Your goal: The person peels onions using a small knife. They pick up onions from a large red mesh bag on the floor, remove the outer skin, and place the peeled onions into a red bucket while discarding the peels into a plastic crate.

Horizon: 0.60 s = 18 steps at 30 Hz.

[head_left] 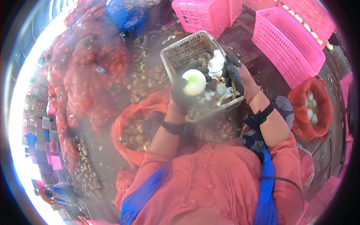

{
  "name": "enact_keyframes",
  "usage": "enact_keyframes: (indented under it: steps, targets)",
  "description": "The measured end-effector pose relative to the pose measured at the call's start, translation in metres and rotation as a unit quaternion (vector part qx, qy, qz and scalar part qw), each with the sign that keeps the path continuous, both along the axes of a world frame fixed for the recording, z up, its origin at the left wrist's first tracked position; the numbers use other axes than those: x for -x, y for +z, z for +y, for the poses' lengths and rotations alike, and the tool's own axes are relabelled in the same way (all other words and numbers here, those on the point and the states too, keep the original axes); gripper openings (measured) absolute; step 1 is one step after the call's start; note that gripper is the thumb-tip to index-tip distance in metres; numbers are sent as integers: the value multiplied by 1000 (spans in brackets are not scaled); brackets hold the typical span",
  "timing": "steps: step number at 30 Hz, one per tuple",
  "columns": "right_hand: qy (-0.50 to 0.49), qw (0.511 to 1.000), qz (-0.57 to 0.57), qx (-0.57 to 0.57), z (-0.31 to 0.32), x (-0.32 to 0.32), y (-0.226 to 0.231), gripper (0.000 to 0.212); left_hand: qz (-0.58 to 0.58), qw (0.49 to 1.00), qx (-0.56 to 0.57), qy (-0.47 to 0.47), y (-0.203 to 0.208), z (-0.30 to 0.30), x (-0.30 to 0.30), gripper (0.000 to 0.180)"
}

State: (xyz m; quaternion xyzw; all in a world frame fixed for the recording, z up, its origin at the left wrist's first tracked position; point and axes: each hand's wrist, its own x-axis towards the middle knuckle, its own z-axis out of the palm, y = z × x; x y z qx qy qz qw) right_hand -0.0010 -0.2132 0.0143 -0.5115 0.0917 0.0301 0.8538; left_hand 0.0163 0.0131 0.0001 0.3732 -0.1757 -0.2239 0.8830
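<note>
My left hand [180, 93], in a dark glove, is wrapped round a peeled white onion [194, 82] with a pale green patch on top. It is over the near left part of a grey plastic crate [172, 50]. My right hand [234, 77], also gloved, is at the crate's right side with its fingers curled. What it grips, if anything, is hidden. Right beside its fingers is a white piece of onion peel [216, 63], blurred at its edges. Peel scraps [225, 95] and a pale round piece [221, 89] lie in the crate below my hands.
Unpeeled onions fill an open red net bag [123, 133] at left. Stacked full net bags [90, 71] rise behind it. Another red net bag [324, 108] at right holds peeled onions. Pink crates [288, 48] stand far right and at the back [202, 15]. Loose onions [86, 165] cover floor at left.
</note>
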Motion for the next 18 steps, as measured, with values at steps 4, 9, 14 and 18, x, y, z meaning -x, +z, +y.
enact_keyframes:
  steps: [4,9,14,18]
  targets:
    - [37,997,-13,73,4,8,1,41,107,987,123,7,-3,3,-2,79]
    - [65,989,-68,118,12,17,8,34,128,972,193,-29,-14,17,-14,76]
    - [173,980,-35,-94,12,21,-16,39,-154,941,-239,184,-2,5,-8,65]
    - [146,978,54,-135,29,21,-17,51,-111,976,-116,148,-3,-11,-3,62]
